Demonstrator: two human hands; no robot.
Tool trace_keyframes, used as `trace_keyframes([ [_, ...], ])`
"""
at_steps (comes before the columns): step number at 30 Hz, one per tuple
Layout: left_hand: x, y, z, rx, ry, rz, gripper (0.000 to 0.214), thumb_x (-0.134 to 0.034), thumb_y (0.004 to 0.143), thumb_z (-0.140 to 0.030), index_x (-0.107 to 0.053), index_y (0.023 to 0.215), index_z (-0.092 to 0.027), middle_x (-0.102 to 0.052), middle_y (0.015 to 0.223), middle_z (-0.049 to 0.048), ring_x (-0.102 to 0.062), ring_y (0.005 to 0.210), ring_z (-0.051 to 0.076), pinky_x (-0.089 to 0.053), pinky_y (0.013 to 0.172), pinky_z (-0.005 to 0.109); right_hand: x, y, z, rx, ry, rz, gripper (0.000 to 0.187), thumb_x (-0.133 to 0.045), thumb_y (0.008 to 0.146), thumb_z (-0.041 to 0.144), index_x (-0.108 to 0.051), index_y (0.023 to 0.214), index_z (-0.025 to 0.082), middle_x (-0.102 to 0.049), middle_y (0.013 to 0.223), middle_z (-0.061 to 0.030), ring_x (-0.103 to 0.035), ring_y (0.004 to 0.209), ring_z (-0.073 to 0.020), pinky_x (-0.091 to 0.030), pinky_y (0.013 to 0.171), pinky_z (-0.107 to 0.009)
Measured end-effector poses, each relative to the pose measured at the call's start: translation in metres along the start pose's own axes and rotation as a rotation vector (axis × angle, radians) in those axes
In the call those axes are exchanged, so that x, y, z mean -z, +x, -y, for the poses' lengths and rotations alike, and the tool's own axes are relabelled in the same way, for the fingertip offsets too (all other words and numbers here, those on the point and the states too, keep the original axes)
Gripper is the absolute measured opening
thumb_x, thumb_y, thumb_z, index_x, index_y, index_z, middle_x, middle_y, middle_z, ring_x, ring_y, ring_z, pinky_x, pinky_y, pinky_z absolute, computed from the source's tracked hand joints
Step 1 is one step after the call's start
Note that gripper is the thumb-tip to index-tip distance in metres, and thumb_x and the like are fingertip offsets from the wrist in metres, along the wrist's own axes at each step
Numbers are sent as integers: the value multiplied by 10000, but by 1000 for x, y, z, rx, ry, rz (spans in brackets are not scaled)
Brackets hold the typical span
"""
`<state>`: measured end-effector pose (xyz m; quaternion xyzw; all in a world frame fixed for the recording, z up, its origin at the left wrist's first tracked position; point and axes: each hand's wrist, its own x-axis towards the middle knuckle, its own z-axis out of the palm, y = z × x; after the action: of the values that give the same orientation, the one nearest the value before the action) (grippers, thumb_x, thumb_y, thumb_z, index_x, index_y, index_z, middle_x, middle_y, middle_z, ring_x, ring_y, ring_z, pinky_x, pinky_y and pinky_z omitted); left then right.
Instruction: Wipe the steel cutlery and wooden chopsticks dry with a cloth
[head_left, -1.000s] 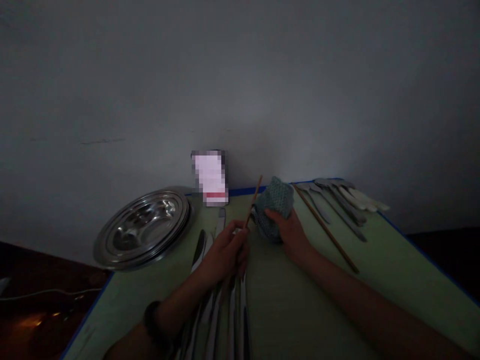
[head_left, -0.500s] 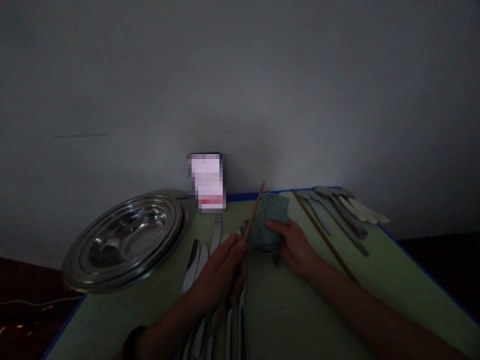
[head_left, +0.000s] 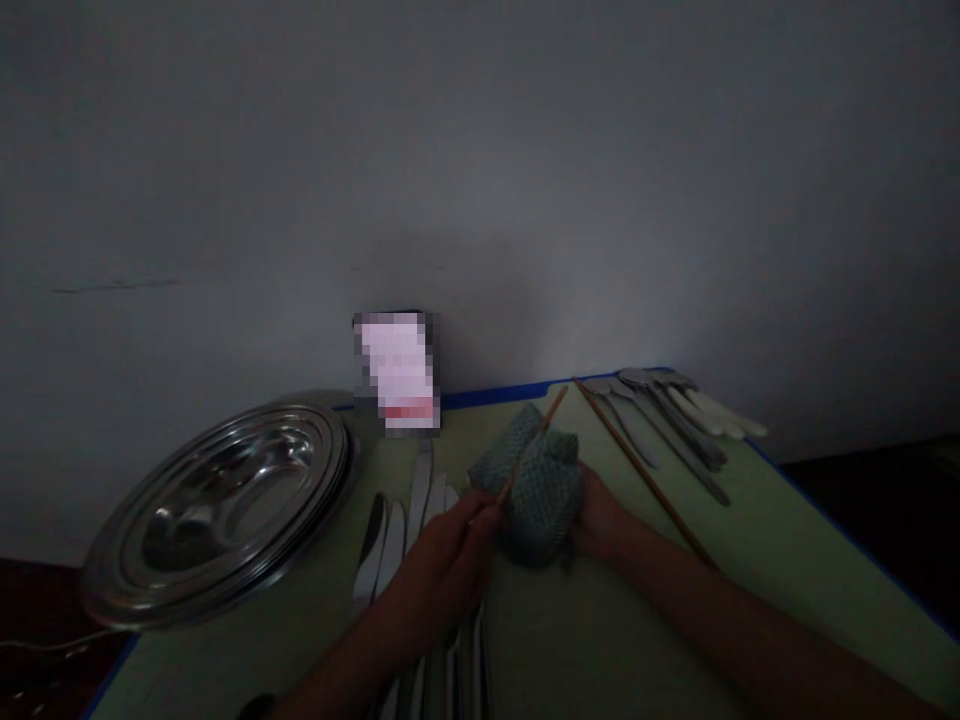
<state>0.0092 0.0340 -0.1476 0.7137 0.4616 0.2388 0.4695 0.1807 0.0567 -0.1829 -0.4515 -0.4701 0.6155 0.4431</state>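
Closed round a thin wooden chopstick [head_left: 534, 437], my left hand [head_left: 457, 555] keeps it slanted up and to the right. A grey-green textured cloth [head_left: 541, 497] is in my right hand [head_left: 596, 515], whose fingers are mostly hidden behind it. The cloth lies open against the chopstick, which crosses in front of it. Below my left forearm, several table knives [head_left: 379, 560] lie side by side. To the right of my right hand, another chopstick [head_left: 645, 478] rests on the table beside a row of spoons [head_left: 630, 425].
Stacked shiny metal plates [head_left: 217, 510] sit at the table's left. A phone [head_left: 397, 370] with a blurred screen leans on the wall at the back. White-handled utensils [head_left: 716, 415] lie at the far right. Blue tape [head_left: 502, 395] edges the green table [head_left: 570, 640].
My right hand has brought the cloth lower and against the chopstick, spreading it behind the stick. The chopstick tilts further right. The view has shifted slightly.
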Motion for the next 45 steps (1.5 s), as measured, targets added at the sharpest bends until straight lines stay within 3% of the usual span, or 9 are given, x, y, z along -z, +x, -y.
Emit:
trace_keyframes([
  [4,-5,-2,4,31,-23,42,311,-331,909,-452,-459,767,-207,-415,553,-44,-397,497,123,-329,465,225,-7,1,-1,-41,351,23,378,-576,676,526,-601,889,215,-681,801,-47,-636,815,-222,-493,726,-364],
  [8,-4,-1,6,29,-74,63,309,-333,910,-452,-456,765,-209,-398,523,-57,-384,473,115,-313,456,221,-7,1,-3,-36,453,74,249,-663,645,359,-608,839,213,-676,788,-16,-629,812,-194,-483,745,-346],
  [13,-3,1,1,44,-27,63,310,-341,907,-440,-498,796,-197,-418,528,-53,-402,484,114,-315,470,221,-5,4,-7,-27,522,12,172,-606,695,357,-604,799,220,-670,742,-6,-617,813,-191,-467,774,-345],
  [17,-5,0,0,63,-104,100,309,-360,895,-437,-538,923,-186,-389,532,-62,-367,466,109,-287,434,211,-5,9,4,-136,603,-71,213,-437,794,343,-591,728,211,-644,680,-17,-598,720,-186,-465,772,-338],
  [19,-5,0,1,67,-138,119,314,-367,890,-426,-549,971,-183,-389,535,-61,-363,469,111,-294,437,209,-5,10,11,-165,698,-64,244,-393,811,313,-570,678,211,-608,623,-8,-565,628,-167,-468,704,-307],
  [23,-3,2,-1,68,-55,140,295,-416,862,-416,-582,930,-182,-540,636,-10,-473,570,143,-348,502,222,-5,12,15,-148,838,20,286,-385,806,329,-521,588,201,-516,522,4,-484,503,-138,-429,550,-258],
  [29,-3,2,-6,83,102,144,301,-400,851,-415,-572,830,-169,-581,680,5,-502,600,146,-349,523,226,-5,17,8,-129,817,-210,247,-457,772,239,-511,537,186,-505,475,31,-459,445,-90,-381,480,-194],
  [37,-8,3,0,65,131,177,261,-381,870,-389,-523,898,-172,-594,669,-4,-523,577,140,-349,501,223,-8,20,7,-84,779,-243,235,-541,727,238,-514,504,173,-515,446,27,-465,417,-90,-389,443,-202],
  [45,-11,2,3,-25,99,178,248,-352,912,-392,-484,942,-185,-632,736,13,-556,616,148,-376,531,229,-6,42,5,22,773,-384,214,-562,723,272,-499,535,190,-523,433,50,-493,406,-101,-417,436,-219],
])
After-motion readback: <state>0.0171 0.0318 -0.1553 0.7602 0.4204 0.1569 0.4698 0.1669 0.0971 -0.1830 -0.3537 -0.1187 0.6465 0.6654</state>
